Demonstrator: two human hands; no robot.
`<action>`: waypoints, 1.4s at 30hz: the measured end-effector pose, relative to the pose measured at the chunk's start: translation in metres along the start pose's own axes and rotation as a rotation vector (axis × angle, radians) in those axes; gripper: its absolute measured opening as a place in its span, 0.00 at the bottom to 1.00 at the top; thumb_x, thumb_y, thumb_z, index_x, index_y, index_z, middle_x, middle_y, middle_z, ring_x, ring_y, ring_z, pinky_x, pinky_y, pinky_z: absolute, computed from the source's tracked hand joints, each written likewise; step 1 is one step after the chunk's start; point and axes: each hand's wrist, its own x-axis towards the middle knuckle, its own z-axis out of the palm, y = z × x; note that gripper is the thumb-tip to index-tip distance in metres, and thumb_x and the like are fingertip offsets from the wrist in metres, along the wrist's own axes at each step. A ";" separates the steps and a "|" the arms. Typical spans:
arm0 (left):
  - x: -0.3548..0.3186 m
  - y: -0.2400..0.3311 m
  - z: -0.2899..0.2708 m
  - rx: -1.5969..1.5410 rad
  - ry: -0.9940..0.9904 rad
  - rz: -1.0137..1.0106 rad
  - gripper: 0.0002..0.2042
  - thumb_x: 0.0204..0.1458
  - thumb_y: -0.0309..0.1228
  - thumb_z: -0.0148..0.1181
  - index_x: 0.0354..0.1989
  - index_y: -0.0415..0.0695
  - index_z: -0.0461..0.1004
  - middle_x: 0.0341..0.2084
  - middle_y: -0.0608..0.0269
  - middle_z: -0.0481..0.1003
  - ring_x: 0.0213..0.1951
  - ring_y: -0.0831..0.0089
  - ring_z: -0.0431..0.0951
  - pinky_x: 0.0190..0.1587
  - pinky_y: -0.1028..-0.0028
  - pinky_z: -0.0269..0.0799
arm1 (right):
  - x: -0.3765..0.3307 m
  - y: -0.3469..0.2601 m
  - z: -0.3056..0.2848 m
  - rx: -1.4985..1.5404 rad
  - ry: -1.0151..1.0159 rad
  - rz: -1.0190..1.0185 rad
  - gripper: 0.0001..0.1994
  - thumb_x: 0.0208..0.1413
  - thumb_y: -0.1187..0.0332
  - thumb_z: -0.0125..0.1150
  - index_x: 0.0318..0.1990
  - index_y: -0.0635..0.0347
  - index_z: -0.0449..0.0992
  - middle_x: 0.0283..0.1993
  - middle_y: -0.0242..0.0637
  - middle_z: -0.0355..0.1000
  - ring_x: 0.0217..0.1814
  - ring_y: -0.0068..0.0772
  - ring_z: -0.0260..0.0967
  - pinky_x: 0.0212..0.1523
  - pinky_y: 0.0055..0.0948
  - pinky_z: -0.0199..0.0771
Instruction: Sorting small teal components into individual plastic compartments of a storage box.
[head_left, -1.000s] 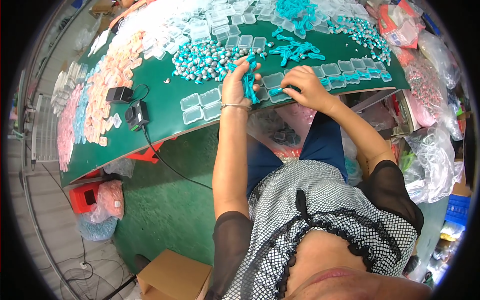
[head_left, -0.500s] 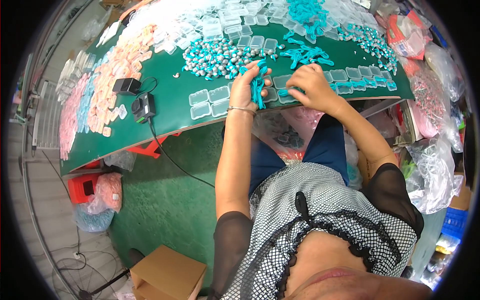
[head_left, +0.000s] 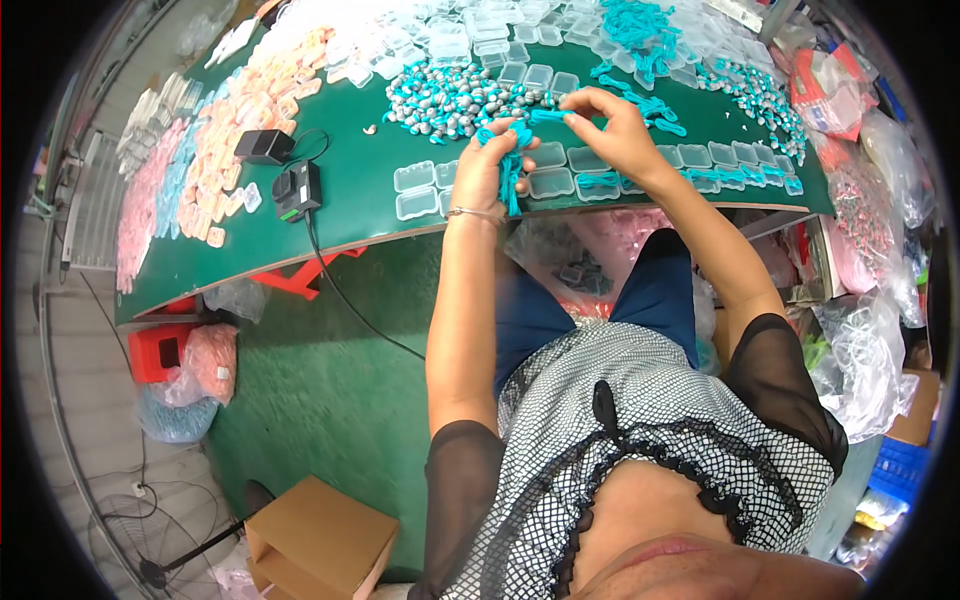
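Near the table's front edge, my left hand (head_left: 480,180) is closed around a bundle of teal cords (head_left: 512,172), whose loops hang below the fingers. My right hand (head_left: 625,138) pinches one teal cord (head_left: 550,117), stretched between it and the left hand. Beneath the hands runs a row of small clear hinged boxes with lids up. An unfilled box (head_left: 548,183) lies beside the bundle; just right of it, a box (head_left: 598,186) has a teal cord inside. Several boxes farther right hold teal cords too. Beyond my left hand is a heap of grey-and-teal earplugs (head_left: 455,100).
On the green table (head_left: 350,160), a black device (head_left: 297,188) trails a cable over the front edge. Peach cases (head_left: 245,140) are heaped at left. More teal cords (head_left: 640,35) and clear boxes lie at the back. Plastic bags (head_left: 865,340) crowd the right side.
My right hand has moved up and away from the box where a teal cord now lies, and now pinches another cord by the left hand. The view has shifted slightly.
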 end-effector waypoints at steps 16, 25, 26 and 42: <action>-0.011 0.000 -0.024 -0.087 0.137 0.087 0.18 0.51 0.28 0.55 0.51 0.39 0.66 0.34 0.51 0.75 0.25 0.72 0.74 0.16 0.81 0.66 | -0.034 -0.013 0.011 -0.534 -0.200 -0.260 0.06 0.45 0.66 0.63 0.31 0.52 0.74 0.34 0.27 0.69 0.43 0.32 0.65 0.47 0.37 0.55; -0.006 0.004 -0.020 -0.153 0.073 0.061 0.14 0.54 0.30 0.53 0.48 0.40 0.66 0.32 0.53 0.75 0.22 0.73 0.74 0.15 0.79 0.65 | -0.018 -0.011 0.017 -0.605 -0.336 -0.231 0.06 0.45 0.66 0.62 0.33 0.51 0.75 0.32 0.28 0.70 0.44 0.32 0.66 0.47 0.38 0.56; -0.005 0.005 -0.021 -0.155 0.053 0.059 0.14 0.54 0.31 0.53 0.48 0.40 0.67 0.32 0.53 0.75 0.22 0.73 0.74 0.15 0.79 0.65 | -0.013 -0.016 0.017 -0.506 -0.281 -0.189 0.07 0.45 0.66 0.61 0.34 0.51 0.75 0.34 0.28 0.70 0.45 0.33 0.66 0.47 0.38 0.57; -0.011 0.027 -0.032 0.014 0.033 0.048 0.13 0.52 0.29 0.55 0.45 0.37 0.70 0.28 0.58 0.75 0.24 0.72 0.76 0.15 0.79 0.66 | 0.026 -0.028 0.038 -0.345 -0.062 -0.536 0.11 0.40 0.73 0.63 0.35 0.54 0.75 0.36 0.32 0.71 0.40 0.37 0.70 0.42 0.35 0.66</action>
